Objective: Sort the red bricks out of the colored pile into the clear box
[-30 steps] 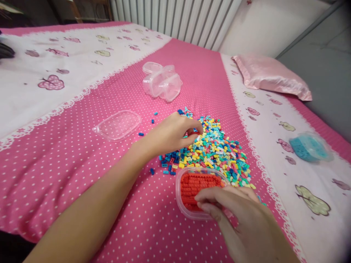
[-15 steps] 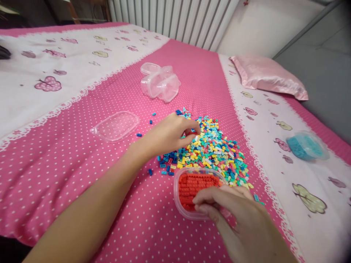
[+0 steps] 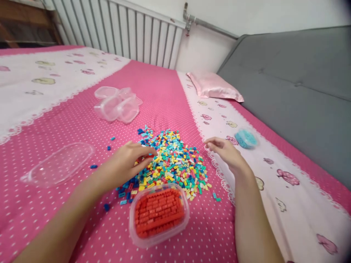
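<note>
My left hand (image 3: 133,160) is over the left side of a pile of small coloured building bricks (image 3: 170,157). Its fingers curl towards the thumb, and red bricks show in the hollow between them. My right hand (image 3: 223,150) is raised right of the pile, above the bed's white strip, fingers loosely bent and nothing visible in them. In front of the pile stands a clear plastic box (image 3: 188,215) without a lid. Tightly packed rows of red bricks (image 3: 160,212) fill it, and neither hand touches it.
A clear lid (image 3: 61,164) lies at the left on the pink dotted bedspread (image 3: 156,84). Several clear containers (image 3: 117,106) are grouped farther back. A container of light-blue bricks (image 3: 246,138) sits at the right, below a pink pillow (image 3: 215,87). Loose bricks (image 3: 106,207) lie around the pile.
My right hand has left the red-brick box and moved out to the right of the pile. My left hand stays over the pile. The view has turned right.
</note>
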Motion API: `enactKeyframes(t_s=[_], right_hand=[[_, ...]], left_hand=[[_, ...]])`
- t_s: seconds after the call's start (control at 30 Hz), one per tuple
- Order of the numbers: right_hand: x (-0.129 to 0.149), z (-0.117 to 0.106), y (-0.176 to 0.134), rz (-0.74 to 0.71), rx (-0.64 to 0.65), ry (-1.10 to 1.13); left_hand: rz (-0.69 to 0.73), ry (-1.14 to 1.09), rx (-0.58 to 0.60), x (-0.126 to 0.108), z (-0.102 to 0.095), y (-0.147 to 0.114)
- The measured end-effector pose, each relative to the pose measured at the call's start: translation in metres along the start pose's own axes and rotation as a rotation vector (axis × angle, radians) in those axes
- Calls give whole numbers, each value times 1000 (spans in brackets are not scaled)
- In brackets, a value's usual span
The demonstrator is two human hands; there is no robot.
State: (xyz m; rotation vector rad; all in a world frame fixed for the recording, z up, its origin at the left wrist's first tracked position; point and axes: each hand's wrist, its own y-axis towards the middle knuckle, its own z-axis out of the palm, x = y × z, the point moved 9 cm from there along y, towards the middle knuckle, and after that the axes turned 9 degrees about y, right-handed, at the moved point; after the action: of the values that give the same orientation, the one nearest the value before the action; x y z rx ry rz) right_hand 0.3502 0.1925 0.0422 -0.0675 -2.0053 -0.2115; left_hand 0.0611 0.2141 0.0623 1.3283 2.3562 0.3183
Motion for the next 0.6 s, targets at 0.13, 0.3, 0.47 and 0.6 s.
enactKeyframes(t_s=[0.13, 0.3, 0.47, 0.6], right_hand=[[-18, 17, -22, 53, 233, 5], [-34, 14, -25, 61, 205, -56], [-52, 21, -15, 80, 158, -128], [-55, 27, -15, 107, 141, -200]], left_hand=[[23, -15, 11, -3, 4, 0], [70, -41, 40, -12, 12, 2], [110, -57, 35, -16, 14, 2], [125, -101, 40, -19, 13, 1]])
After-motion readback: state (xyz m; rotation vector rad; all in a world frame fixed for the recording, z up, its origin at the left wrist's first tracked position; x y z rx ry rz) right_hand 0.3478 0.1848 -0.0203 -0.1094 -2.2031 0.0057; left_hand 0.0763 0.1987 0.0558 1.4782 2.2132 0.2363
